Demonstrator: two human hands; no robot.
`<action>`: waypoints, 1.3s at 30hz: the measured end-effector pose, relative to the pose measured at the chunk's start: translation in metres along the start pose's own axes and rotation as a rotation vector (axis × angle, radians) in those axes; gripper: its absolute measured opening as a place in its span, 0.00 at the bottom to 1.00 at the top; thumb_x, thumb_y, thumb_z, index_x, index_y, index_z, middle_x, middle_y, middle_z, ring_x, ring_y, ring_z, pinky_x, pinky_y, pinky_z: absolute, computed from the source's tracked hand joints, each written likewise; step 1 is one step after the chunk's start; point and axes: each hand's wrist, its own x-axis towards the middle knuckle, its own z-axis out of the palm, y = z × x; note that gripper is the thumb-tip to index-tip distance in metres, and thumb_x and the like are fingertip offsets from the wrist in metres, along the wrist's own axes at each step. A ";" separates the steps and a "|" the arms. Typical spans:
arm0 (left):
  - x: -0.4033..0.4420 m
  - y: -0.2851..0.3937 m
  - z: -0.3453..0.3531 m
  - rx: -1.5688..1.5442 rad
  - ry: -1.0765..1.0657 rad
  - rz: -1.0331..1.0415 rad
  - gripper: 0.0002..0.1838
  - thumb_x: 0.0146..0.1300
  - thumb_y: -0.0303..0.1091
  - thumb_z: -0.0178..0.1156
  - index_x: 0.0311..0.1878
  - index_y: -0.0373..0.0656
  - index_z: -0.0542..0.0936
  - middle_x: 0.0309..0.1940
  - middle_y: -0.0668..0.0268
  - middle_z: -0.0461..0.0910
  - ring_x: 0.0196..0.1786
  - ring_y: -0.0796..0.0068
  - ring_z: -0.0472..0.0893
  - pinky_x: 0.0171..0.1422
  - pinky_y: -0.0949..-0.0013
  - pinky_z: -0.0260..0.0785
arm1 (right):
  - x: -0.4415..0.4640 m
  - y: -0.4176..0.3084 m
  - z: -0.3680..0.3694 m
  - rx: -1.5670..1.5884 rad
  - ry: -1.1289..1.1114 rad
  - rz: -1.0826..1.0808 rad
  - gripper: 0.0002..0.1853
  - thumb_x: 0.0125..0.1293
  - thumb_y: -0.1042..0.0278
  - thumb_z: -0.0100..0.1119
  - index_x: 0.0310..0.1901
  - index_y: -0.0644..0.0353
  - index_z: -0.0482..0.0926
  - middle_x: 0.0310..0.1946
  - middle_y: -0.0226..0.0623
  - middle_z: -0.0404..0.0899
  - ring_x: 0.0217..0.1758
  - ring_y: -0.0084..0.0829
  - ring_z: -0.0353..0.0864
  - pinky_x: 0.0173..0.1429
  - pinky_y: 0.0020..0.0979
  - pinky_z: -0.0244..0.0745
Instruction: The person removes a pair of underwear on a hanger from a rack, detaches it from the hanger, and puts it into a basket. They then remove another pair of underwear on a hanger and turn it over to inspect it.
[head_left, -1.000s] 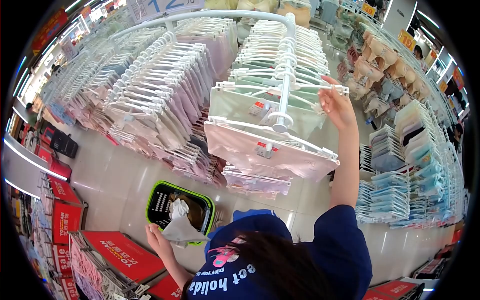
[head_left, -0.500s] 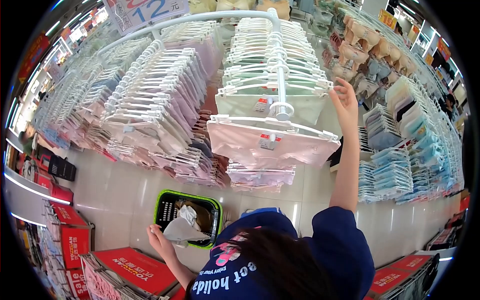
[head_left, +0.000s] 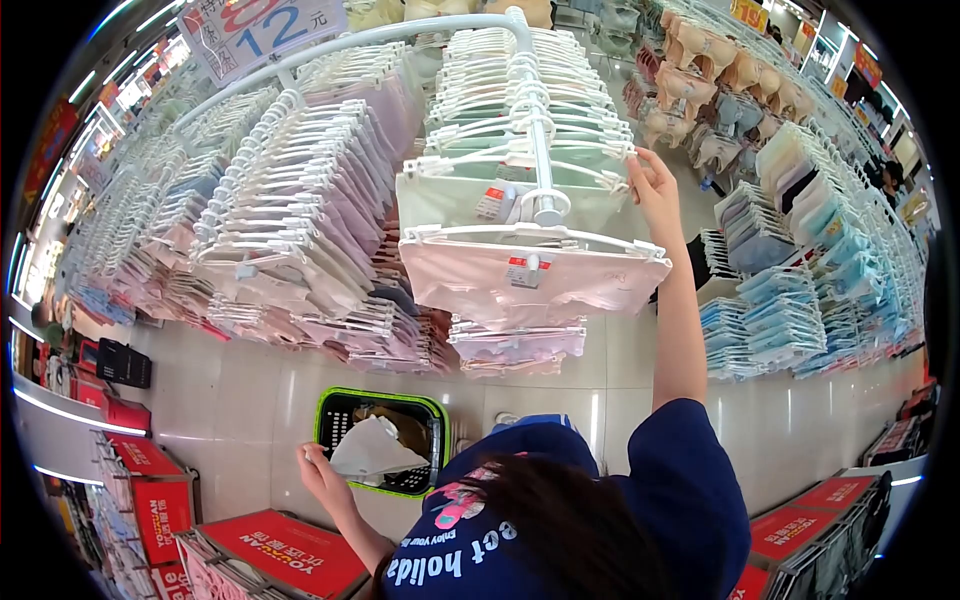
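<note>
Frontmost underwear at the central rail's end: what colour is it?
The frontmost underwear is pale pink, seen best in the head view.

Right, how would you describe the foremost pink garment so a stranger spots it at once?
Find the central white rail pointing toward the viewer. Just below its rounded end hangs the pink garment. Foremost and pale pink, it stands apart from the pale green garment behind.

free: floor (head_left: 245,395) left of basket (head_left: 385,397) | blocked: close-packed hangers (head_left: 578,98), rail (head_left: 543,165) left of right hand (head_left: 655,187)
</note>
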 end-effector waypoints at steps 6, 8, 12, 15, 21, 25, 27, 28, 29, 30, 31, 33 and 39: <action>0.002 -0.005 -0.002 -0.014 0.007 0.032 0.13 0.66 0.38 0.41 0.30 0.39 0.66 0.23 0.72 0.61 0.28 0.83 0.60 0.33 0.78 0.54 | -0.018 -0.019 -0.006 -0.064 -0.113 0.135 0.23 0.59 0.65 0.55 0.56 0.59 0.64 0.17 0.23 0.68 0.20 0.12 0.61 0.24 0.17 0.56; 0.004 -0.001 -0.005 0.021 0.052 0.024 0.13 0.66 0.36 0.41 0.29 0.37 0.65 0.21 0.68 0.62 0.27 0.80 0.61 0.32 0.76 0.56 | -0.021 -0.015 -0.026 -0.202 -0.158 0.061 0.30 0.56 0.65 0.58 0.60 0.57 0.60 0.21 0.26 0.71 0.23 0.16 0.66 0.29 0.19 0.62; 0.011 0.017 -0.008 -0.005 0.170 0.104 0.10 0.66 0.33 0.42 0.31 0.37 0.67 0.23 0.71 0.62 0.28 0.83 0.61 0.31 0.78 0.56 | -0.062 -0.071 -0.038 -0.369 0.525 -0.442 0.13 0.56 0.71 0.55 0.44 0.62 0.72 0.26 0.30 0.73 0.29 0.22 0.68 0.38 0.24 0.66; 0.018 0.046 -0.015 -0.311 0.090 0.101 0.13 0.67 0.39 0.38 0.39 0.39 0.66 0.34 0.71 0.63 0.38 0.84 0.63 0.41 0.79 0.56 | -0.116 -0.111 0.019 0.068 0.660 -0.741 0.12 0.60 0.71 0.46 0.42 0.68 0.69 0.26 0.39 0.72 0.26 0.26 0.69 0.43 0.28 0.67; 0.021 0.123 -0.020 -0.764 -0.362 0.206 0.18 0.54 0.37 0.46 0.46 0.39 0.61 0.34 0.66 0.60 0.35 0.76 0.61 0.43 0.73 0.54 | -0.236 -0.039 0.169 0.133 -0.770 -0.408 0.21 0.56 0.70 0.51 0.51 0.66 0.63 0.41 0.43 0.67 0.43 0.33 0.65 0.53 0.30 0.61; 0.020 0.140 -0.017 -0.622 -0.258 0.231 0.19 0.53 0.29 0.48 0.49 0.39 0.60 0.36 0.66 0.61 0.36 0.76 0.63 0.46 0.71 0.57 | -0.288 0.003 0.223 -0.030 -1.104 -0.329 0.29 0.54 0.70 0.54 0.58 0.64 0.59 0.51 0.46 0.64 0.55 0.37 0.62 0.59 0.31 0.56; 0.016 0.149 -0.011 -0.511 -0.165 0.271 0.20 0.55 0.24 0.48 0.52 0.40 0.60 0.37 0.66 0.62 0.36 0.78 0.64 0.47 0.71 0.59 | -0.291 0.006 0.229 -0.030 -1.113 -0.304 0.33 0.53 0.70 0.56 0.61 0.63 0.56 0.56 0.48 0.63 0.61 0.39 0.60 0.62 0.32 0.54; 0.016 0.150 -0.011 -0.465 -0.107 0.301 0.21 0.56 0.23 0.47 0.54 0.40 0.59 0.37 0.66 0.63 0.36 0.79 0.64 0.47 0.72 0.60 | -0.284 0.005 0.229 0.000 -1.111 -0.289 0.30 0.53 0.71 0.56 0.59 0.63 0.59 0.56 0.47 0.63 0.61 0.40 0.60 0.62 0.32 0.54; 0.020 0.150 -0.012 -0.418 -0.049 0.333 0.22 0.57 0.22 0.46 0.56 0.41 0.58 0.37 0.67 0.63 0.36 0.80 0.65 0.47 0.74 0.60 | -0.278 0.003 0.228 0.031 -1.110 -0.275 0.28 0.53 0.71 0.55 0.57 0.62 0.62 0.56 0.47 0.63 0.61 0.40 0.61 0.62 0.33 0.54; 0.022 0.150 -0.016 -0.371 0.009 0.365 0.23 0.58 0.21 0.46 0.58 0.41 0.57 0.37 0.67 0.64 0.36 0.82 0.65 0.47 0.75 0.61 | -0.270 0.003 0.227 0.063 -1.108 -0.262 0.26 0.53 0.72 0.54 0.56 0.62 0.66 0.56 0.46 0.63 0.61 0.40 0.61 0.62 0.33 0.54; 0.024 0.148 -0.024 -0.325 0.025 0.365 0.23 0.59 0.21 0.46 0.59 0.41 0.57 0.37 0.68 0.64 0.36 0.83 0.65 0.47 0.76 0.61 | -0.262 0.008 0.223 0.206 -1.098 -0.264 0.18 0.52 0.75 0.53 0.48 0.63 0.74 0.54 0.47 0.67 0.59 0.38 0.63 0.61 0.36 0.56; 0.030 0.144 -0.043 -0.218 0.054 0.374 0.24 0.60 0.21 0.45 0.60 0.40 0.57 0.36 0.69 0.65 0.36 0.85 0.65 0.46 0.78 0.62 | -0.234 0.013 0.215 0.651 -1.076 -0.107 0.17 0.48 0.73 0.55 0.44 0.64 0.76 0.48 0.40 0.73 0.56 0.36 0.68 0.59 0.33 0.60; 0.027 0.128 -0.068 -0.270 0.154 0.618 0.20 0.63 0.27 0.45 0.58 0.36 0.59 0.36 0.65 0.69 0.38 0.82 0.69 0.46 0.75 0.63 | -0.168 -0.084 0.178 1.258 -1.205 0.565 0.19 0.55 0.68 0.46 0.44 0.73 0.73 0.41 0.44 0.77 0.43 0.29 0.76 0.48 0.26 0.70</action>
